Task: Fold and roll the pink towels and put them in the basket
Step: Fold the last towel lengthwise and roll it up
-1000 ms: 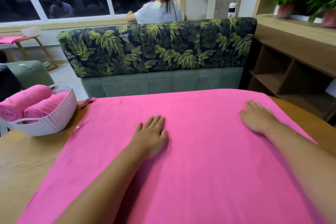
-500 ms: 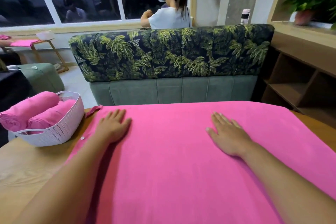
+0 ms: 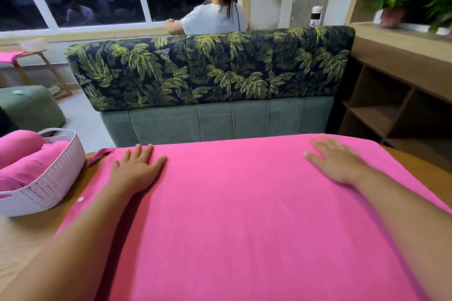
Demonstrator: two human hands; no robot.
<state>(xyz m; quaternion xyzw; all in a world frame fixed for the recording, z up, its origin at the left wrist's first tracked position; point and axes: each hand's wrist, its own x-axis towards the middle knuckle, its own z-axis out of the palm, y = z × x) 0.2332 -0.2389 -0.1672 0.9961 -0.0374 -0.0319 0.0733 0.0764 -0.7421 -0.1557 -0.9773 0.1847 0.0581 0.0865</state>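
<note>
A large pink towel [image 3: 234,215] lies spread flat over the wooden table [image 3: 22,239]. My left hand [image 3: 137,168] rests palm down on its far left corner, fingers spread. My right hand [image 3: 337,161] lies flat near the towel's far right edge, fingers apart. Neither hand grips the cloth. At the left stands a white perforated basket [image 3: 46,188] holding two rolled pink towels [image 3: 22,168].
A sofa [image 3: 210,85] with a palm-leaf backrest stands just behind the table. A person in a white shirt [image 3: 215,17] sits beyond it, facing the window. Wooden shelving [image 3: 396,105] is at the right, a green ottoman [image 3: 29,107] at the left.
Both hands slid over the towel toward its far edge, the left to the far left corner, the right out to the right. The view tilted up.
</note>
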